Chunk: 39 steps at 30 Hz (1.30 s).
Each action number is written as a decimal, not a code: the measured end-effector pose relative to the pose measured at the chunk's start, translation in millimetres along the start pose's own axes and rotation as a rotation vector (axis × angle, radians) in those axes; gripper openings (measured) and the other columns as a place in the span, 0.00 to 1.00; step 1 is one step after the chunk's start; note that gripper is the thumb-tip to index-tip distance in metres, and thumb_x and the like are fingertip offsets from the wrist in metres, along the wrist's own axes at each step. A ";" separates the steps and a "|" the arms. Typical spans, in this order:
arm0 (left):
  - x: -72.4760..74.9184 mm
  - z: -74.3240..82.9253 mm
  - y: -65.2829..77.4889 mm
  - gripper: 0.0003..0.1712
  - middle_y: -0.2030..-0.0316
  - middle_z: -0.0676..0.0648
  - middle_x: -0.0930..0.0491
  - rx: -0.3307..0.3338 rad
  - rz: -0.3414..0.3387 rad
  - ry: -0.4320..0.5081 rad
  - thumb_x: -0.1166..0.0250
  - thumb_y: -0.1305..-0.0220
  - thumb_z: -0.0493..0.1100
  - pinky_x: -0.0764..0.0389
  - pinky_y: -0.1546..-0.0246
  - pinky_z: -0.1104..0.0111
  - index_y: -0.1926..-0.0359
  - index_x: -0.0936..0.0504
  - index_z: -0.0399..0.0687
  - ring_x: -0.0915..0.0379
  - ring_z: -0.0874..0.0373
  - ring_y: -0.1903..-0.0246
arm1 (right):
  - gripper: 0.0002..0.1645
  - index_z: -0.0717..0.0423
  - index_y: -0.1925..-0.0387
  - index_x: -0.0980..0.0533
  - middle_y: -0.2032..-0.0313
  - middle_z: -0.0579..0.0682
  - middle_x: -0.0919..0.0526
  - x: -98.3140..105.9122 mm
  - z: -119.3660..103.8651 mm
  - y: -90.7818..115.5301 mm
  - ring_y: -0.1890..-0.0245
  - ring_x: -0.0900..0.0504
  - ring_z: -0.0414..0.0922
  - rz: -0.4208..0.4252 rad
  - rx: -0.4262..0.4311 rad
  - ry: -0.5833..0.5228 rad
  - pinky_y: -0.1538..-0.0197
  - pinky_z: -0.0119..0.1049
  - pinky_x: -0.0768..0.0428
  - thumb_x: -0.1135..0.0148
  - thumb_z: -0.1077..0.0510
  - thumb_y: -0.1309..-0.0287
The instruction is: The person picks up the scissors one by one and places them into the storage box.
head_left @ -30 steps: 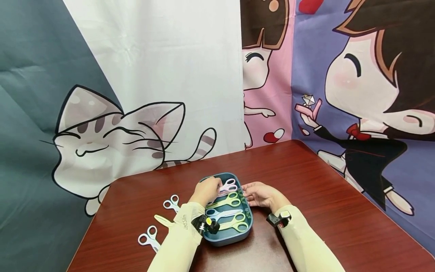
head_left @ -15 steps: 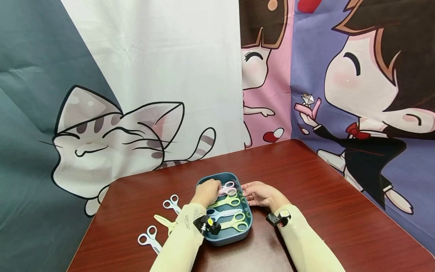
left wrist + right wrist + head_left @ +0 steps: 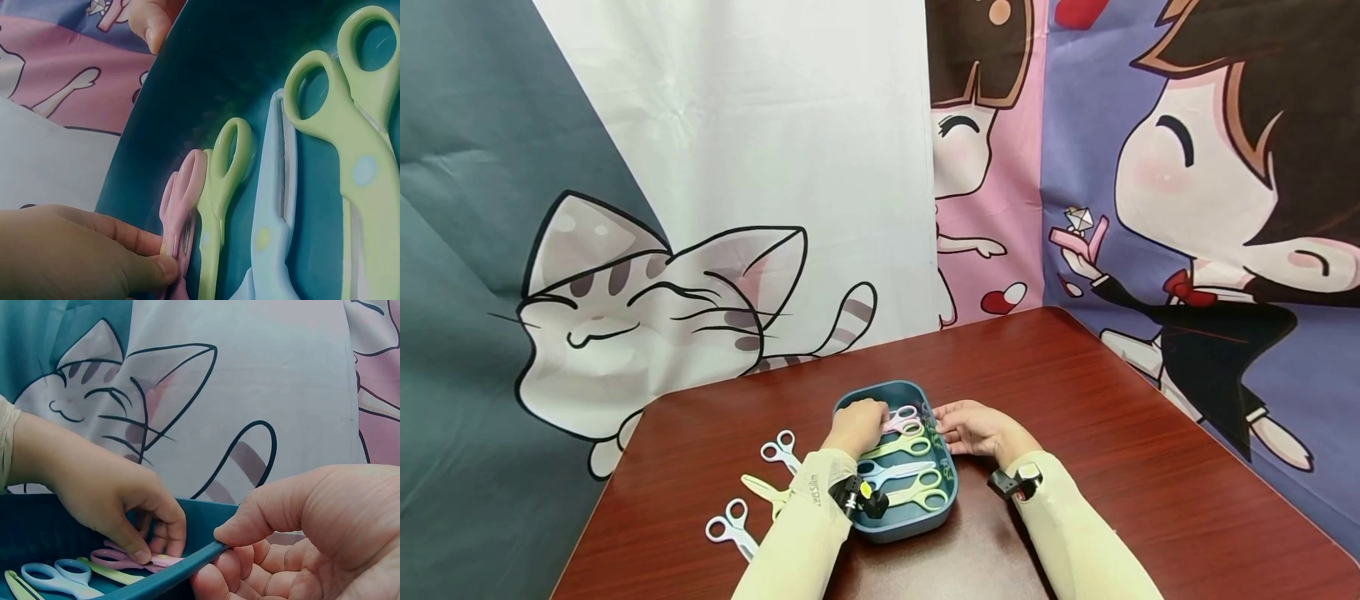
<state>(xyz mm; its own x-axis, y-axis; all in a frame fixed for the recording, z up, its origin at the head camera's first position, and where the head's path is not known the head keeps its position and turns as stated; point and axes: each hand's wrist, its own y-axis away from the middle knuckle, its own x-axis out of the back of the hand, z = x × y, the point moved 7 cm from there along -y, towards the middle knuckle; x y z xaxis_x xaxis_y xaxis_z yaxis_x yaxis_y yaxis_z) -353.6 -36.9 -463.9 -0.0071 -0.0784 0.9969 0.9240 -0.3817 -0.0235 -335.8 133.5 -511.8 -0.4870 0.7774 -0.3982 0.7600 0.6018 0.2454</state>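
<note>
My left hand (image 3: 859, 425) reaches into the far part of the blue tray (image 3: 917, 528), pinching pink scissors (image 3: 186, 194) between thumb and fingers. Beside these in the tray lie slim green scissors (image 3: 212, 244), then blue scissors (image 3: 270, 231), then larger green scissors (image 3: 369, 162) nearest me. The pink scissors' handle rings point toward the tray's right side; part of them is hidden by the hand. On that right side, my right hand (image 3: 325, 531) pinches the rim, thumb on top and fingers curled beneath.
Left of the tray, on the brown table (image 3: 1045, 367), lie pale blue scissors (image 3: 780, 451), yellow scissors (image 3: 765, 490) and another pale blue pair (image 3: 734, 531). My left sleeve partly covers them. A printed cloth (image 3: 820, 150) hangs behind the table.
My left hand has shifted slightly toward me, and the pink scissors have come down beside the slim green pair. The right hand and the tray have stayed in place.
</note>
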 end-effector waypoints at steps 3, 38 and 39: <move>0.1 0.0 -0.2 0.06 0.70 0.54 0.22 0.000 -0.004 0.004 0.35 0.32 0.40 0.20 0.64 0.56 0.68 0.19 0.55 0.25 0.57 0.68 | 0.17 0.68 0.46 0.32 0.66 0.48 0.17 -0.4 0.1 0.3 0.70 0.16 0.39 0.000 0.001 0.001 0.66 0.32 0.16 0.52 0.74 0.37; 74.8 -87.4 44.6 0.11 0.60 0.54 0.20 0.110 0.243 0.362 0.36 0.35 0.47 0.21 0.59 0.53 0.53 0.17 0.57 0.23 0.57 0.60 | 0.15 0.67 0.47 0.30 0.66 0.49 0.16 -2.0 -0.3 2.3 0.70 0.16 0.40 0.009 -0.003 0.000 0.66 0.32 0.15 0.52 0.73 0.34; 73.1 -93.7 47.3 0.11 0.61 0.54 0.20 0.111 0.234 0.363 0.37 0.36 0.46 0.22 0.60 0.54 0.53 0.16 0.57 0.24 0.57 0.61 | 0.15 0.67 0.47 0.30 0.66 0.49 0.16 -2.0 -0.2 2.2 0.70 0.16 0.40 0.008 -0.002 0.001 0.66 0.32 0.15 0.52 0.73 0.34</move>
<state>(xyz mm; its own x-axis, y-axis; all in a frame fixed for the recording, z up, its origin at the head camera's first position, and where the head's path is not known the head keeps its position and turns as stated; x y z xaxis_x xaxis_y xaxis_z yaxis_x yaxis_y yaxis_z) -346.3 -146.9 -399.2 0.0919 -0.4765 0.8744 0.9519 -0.2157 -0.2176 -333.3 133.3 -510.2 -0.4813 0.7825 -0.3949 0.7632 0.5957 0.2502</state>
